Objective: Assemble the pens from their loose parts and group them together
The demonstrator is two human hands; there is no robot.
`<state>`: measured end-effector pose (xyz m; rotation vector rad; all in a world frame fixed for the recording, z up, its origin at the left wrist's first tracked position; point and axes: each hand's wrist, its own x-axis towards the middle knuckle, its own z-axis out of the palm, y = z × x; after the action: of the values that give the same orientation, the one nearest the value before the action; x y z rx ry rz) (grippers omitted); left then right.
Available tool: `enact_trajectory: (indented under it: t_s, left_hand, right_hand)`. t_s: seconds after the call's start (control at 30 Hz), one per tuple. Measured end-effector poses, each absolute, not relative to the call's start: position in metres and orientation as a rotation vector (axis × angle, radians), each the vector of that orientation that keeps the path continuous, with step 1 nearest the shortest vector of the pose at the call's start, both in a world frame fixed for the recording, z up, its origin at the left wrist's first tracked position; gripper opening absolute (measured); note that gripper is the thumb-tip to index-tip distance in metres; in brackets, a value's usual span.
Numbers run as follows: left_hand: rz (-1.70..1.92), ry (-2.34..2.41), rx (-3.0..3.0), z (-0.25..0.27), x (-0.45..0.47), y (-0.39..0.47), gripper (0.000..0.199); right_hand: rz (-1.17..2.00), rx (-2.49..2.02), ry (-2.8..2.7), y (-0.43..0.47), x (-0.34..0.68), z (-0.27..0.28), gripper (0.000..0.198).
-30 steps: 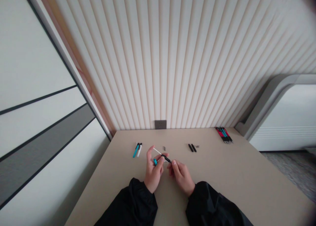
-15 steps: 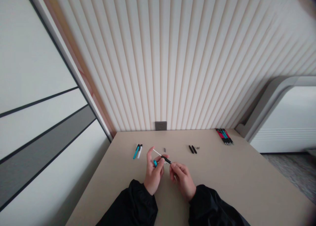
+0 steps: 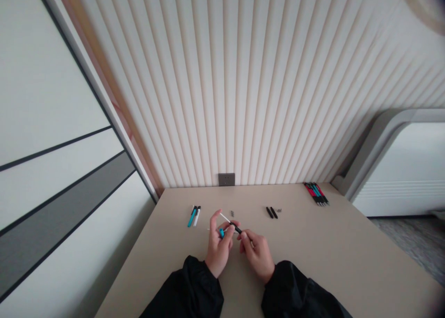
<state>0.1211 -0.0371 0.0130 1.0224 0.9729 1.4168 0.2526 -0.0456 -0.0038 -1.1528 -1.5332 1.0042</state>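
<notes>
My left hand (image 3: 218, 254) pinches a black pen grip (image 3: 237, 228) between thumb and fingers, its index finger raised. A thin white refill (image 3: 225, 217) sticks out of the grip's upper left end, near that fingertip. A blue pen part (image 3: 221, 233) also sits in the left hand, behind the thumb. My right hand (image 3: 260, 255) is closed at the grip's lower right end, thumb against fingers; what lies under them is hidden. Beyond the hands, a small grey piece (image 3: 232, 213) lies on the table (image 3: 313, 253).
At left lie a blue pen barrel (image 3: 192, 216) and a white pen barrel (image 3: 197, 216). Two black grips (image 3: 271, 212) lie right of centre, beside small metallic bits (image 3: 279, 210). Several red, blue and black pens (image 3: 316, 194) sit at the far right. A wall socket (image 3: 226, 179) is behind.
Both hands have shifted slightly, and the grip with its refill stays between them. The view has tilted a little, so the table things appear slightly lower.
</notes>
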Motion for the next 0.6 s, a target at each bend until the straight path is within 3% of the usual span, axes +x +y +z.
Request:
enact_trajectory:
  t_s: [0.2, 0.4, 0.6]
  left_hand:
    - [1.395, 0.943, 0.997, 0.019, 0.117, -0.039, 0.066]
    - [1.388, 1.036, 1.146, 0.009, 0.112, -0.037, 0.062]
    - [1.299, 0.969, 1.976, 0.003, 0.091, -0.022, 0.051]
  right_hand:
    - [1.708, -0.853, -1.229, -0.041, 0.249, -0.008, 0.046]
    - [1.302, -1.033, -1.418, -0.036, 0.252, -0.009, 0.043]
    - [1.288, -0.998, -1.509, -0.037, 0.256, -0.008, 0.041]
